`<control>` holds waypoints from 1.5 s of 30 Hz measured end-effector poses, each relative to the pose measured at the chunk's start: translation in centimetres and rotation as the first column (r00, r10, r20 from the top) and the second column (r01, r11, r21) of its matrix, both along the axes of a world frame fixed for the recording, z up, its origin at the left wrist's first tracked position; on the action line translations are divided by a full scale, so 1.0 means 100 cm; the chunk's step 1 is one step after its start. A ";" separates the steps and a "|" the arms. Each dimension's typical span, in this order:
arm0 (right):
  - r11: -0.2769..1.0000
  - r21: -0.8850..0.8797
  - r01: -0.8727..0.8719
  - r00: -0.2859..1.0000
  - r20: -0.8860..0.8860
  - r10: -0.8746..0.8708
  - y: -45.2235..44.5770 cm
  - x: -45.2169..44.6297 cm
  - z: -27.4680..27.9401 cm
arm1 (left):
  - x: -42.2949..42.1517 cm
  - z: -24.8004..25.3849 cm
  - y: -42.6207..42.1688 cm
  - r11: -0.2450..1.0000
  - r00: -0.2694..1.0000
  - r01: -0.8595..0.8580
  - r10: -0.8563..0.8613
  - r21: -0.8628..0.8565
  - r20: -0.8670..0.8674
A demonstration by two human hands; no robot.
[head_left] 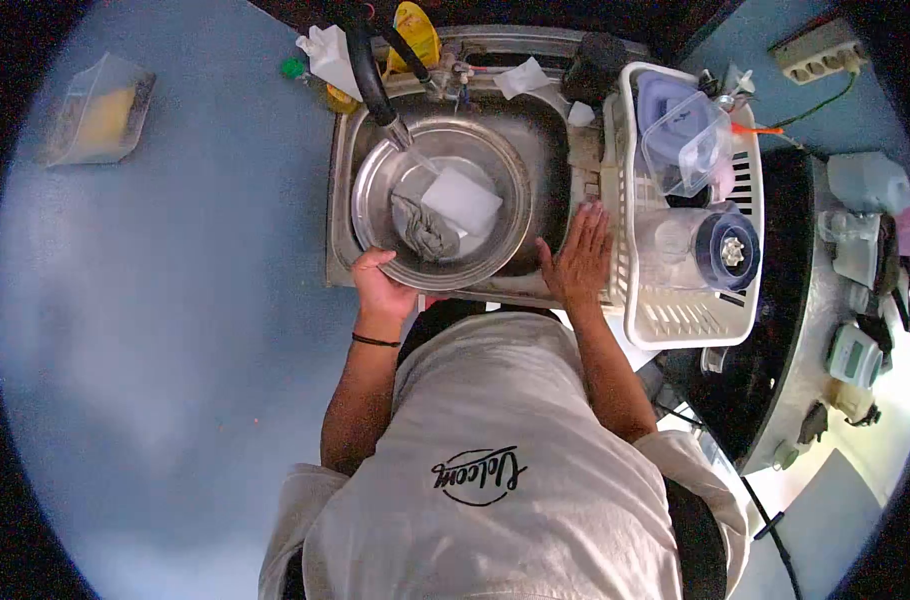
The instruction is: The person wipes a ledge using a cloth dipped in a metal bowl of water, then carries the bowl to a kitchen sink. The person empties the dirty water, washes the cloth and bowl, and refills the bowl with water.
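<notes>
My left hand (383,287) grips the near left rim of a round metal basin (517,215) in the sink, thumb over the edge. A grey cloth (425,230) and a white rectangular item (463,200) lie inside the basin. From the black faucet hose (370,80), the metal spout points down over the basin's upper left part, and water seems to run from it. My right hand (580,255) lies flat at the right edge of the sink (550,130), fingers spread, holding nothing.
A white dish rack (630,300) with plastic containers (687,140) and a blender jar (675,245) stands right of the sink. Behind the sink are a yellow bottle (412,40) and a dark cup (597,65). A clear container (105,115) sits far left.
</notes>
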State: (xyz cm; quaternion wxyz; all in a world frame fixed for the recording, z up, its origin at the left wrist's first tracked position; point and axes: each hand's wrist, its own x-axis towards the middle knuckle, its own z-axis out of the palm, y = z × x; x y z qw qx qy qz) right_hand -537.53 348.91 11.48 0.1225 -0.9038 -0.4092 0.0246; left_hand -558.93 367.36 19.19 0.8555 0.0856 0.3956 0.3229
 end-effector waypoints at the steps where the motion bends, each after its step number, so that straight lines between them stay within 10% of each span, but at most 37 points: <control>1: 1.000 -0.004 -0.006 1.000 -0.003 0.006 -0.003 0.001 -0.015 | 0.000 0.005 -0.006 1.000 1.000 0.009 -0.010 0.022 0.018; 24: 0.997 0.076 -0.021 0.998 -0.052 0.025 -0.004 -0.020 0.011 | -0.017 -0.017 -0.002 0.999 0.998 0.025 -0.023 -0.035 0.061; 28: 0.941 0.220 0.256 0.800 -0.594 -0.079 0.013 -0.024 0.065 | -0.021 -0.026 0.016 0.997 0.994 0.033 -0.026 -0.068 0.104; 36: 0.856 0.152 0.494 0.241 -0.970 0.033 0.051 -0.055 0.074 | -0.027 -0.033 0.034 0.991 0.975 0.106 -0.088 -0.080 0.203; 40: 0.836 0.357 0.416 0.319 -0.918 0.233 0.059 -0.083 0.054 | -0.030 -0.033 0.041 0.987 0.968 0.141 -0.122 -0.073 0.218; 45: 0.902 0.200 0.382 0.211 -0.969 0.125 0.062 -0.093 0.058 | -0.032 -0.039 0.049 0.989 0.954 0.146 -0.131 -0.037 0.270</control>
